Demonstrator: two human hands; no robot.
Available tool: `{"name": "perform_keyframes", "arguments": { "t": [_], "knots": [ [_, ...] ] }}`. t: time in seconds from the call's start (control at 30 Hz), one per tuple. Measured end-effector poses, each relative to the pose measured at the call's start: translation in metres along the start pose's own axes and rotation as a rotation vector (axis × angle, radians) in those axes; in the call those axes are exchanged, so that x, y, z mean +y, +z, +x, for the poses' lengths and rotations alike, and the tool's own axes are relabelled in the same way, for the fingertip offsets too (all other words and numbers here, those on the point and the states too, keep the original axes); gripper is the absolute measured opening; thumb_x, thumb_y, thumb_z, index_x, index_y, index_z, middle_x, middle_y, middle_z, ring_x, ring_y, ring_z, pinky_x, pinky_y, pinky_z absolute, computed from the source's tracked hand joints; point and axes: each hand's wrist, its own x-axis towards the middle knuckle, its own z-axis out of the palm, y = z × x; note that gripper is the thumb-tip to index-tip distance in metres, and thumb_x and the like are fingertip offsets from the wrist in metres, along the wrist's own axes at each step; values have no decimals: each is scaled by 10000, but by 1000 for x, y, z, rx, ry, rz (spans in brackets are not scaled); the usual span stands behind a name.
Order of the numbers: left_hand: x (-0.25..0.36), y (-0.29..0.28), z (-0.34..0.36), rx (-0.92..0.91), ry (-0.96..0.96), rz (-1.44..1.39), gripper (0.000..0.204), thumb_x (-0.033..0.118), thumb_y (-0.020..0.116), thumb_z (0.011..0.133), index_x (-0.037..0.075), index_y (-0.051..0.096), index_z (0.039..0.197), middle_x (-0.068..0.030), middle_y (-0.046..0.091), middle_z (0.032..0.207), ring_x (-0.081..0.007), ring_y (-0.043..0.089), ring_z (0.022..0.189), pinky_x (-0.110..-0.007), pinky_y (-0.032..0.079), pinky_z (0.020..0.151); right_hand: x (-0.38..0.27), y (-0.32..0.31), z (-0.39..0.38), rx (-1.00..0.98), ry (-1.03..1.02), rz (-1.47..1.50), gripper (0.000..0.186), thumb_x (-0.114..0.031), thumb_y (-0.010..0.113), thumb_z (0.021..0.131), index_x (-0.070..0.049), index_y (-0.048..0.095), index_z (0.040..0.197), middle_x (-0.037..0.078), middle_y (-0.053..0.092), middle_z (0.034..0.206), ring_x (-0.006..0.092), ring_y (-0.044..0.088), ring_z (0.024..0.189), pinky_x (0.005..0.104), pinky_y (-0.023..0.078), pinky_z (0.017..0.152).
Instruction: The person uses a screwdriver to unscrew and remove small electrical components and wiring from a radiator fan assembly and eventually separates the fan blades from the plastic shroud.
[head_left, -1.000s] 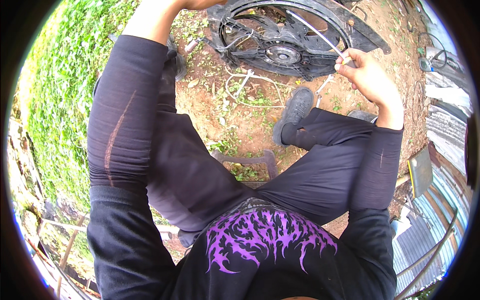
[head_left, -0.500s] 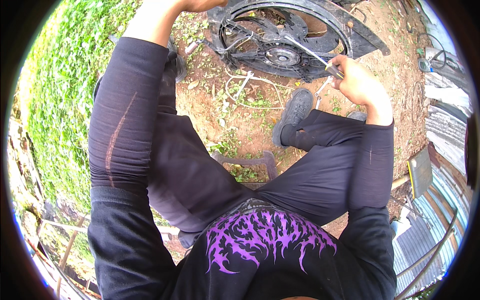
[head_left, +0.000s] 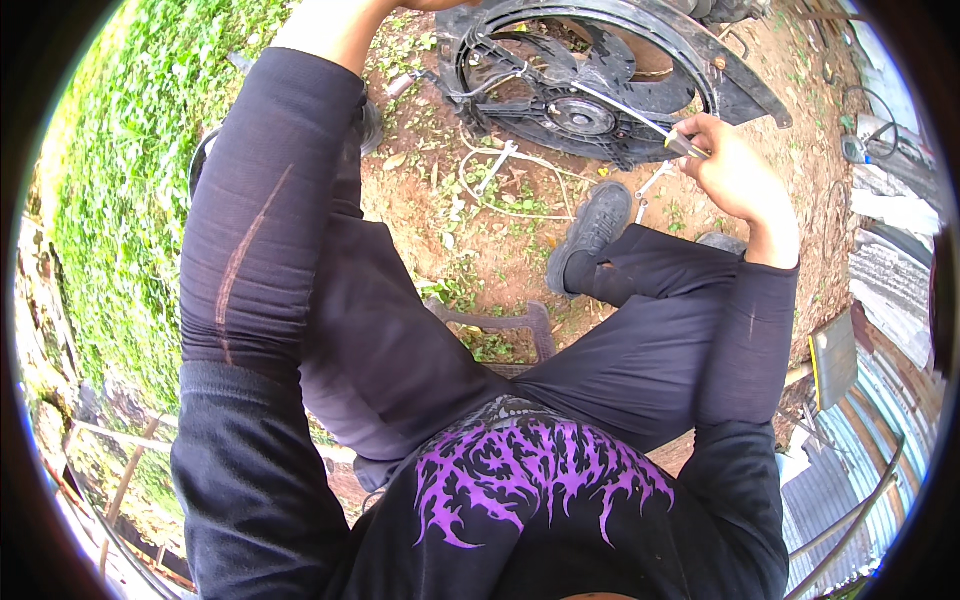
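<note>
One fan assembly [head_left: 600, 90], black, round shroud with blades and a central hub, lying flat on bare reddish soil at the top of the view, just beyond the person's feet.
Right hand [head_left: 735, 175]: closed around the handle end of a long thin screwdriver [head_left: 625, 108]; the shaft slants up and left across the blades toward the hub.
Left hand: mostly cut off by the top edge near the rim of the fan; its grip cannot be told. Left forearm [head_left: 325, 25] bare, sleeve dark.
One dark shoe [head_left: 592, 232], sole on the soil, just below the fan.
White cord [head_left: 505, 185], looped on the ground between fan and shoe.
Grass [head_left: 130, 200] along the left side.
Corrugated metal sheets [head_left: 880, 410] at the right edge.
</note>
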Motion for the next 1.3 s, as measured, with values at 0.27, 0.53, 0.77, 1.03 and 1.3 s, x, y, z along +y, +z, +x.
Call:
{"name": "perform_keyframes", "arguments": {
  "t": [0.27, 0.53, 0.77, 1.03, 1.3],
  "knots": [
    [-4, 2, 10, -79, -81, 33, 816, 205, 614, 829, -3, 360, 1576, -310, 687, 1198, -399, 688, 1116, -427, 529, 984, -3, -4, 1, 9, 12, 16, 387, -156, 692, 854, 9, 669, 1204, 218, 720, 1054, 330, 706, 1010, 404, 527, 911],
    [3, -5, -2, -48, -35, -16, 795, 190, 631, 836, -5, 383, 1566, -306, 683, 1219, -395, 682, 1136, -416, 520, 1003, 6, -6, -1, 14, 29, -20, 379, -170, 692, 853, 10, 662, 1186, 189, 721, 997, 298, 699, 940, 397, 525, 848],
    [34, 4, -41, 100, -130, -201, 711, 182, 683, 874, 65, 464, 1540, -216, 704, 1145, -325, 669, 1020, -398, 519, 962, 18, -16, -31, -90, 65, 308, 214, -125, 675, 890, -72, 699, 1096, 35, 715, 793, 77, 522, 488, 268, 433, 485],
    [117, -48, -159, 6, -45, -464, 617, 155, 678, 979, 115, 476, 1560, -30, 700, 983, -113, 638, 883, -286, 521, 854, 33, -24, -95, 25, -40, 615, 199, -220, 672, 941, -53, 706, 1045, 8, 664, 745, 74, 509, 496, 250, 412, 470],
    [87, -27, -172, -9, -78, -543, 657, 197, 723, 946, 58, 482, 1541, -58, 724, 1100, -138, 658, 941, -298, 517, 891, 48, -11, -169, 231, 29, 864, 234, -147, 640, 904, -39, 689, 1105, 10, 677, 803, 73, 549, 568, 242, 410, 479]
  ]
}}
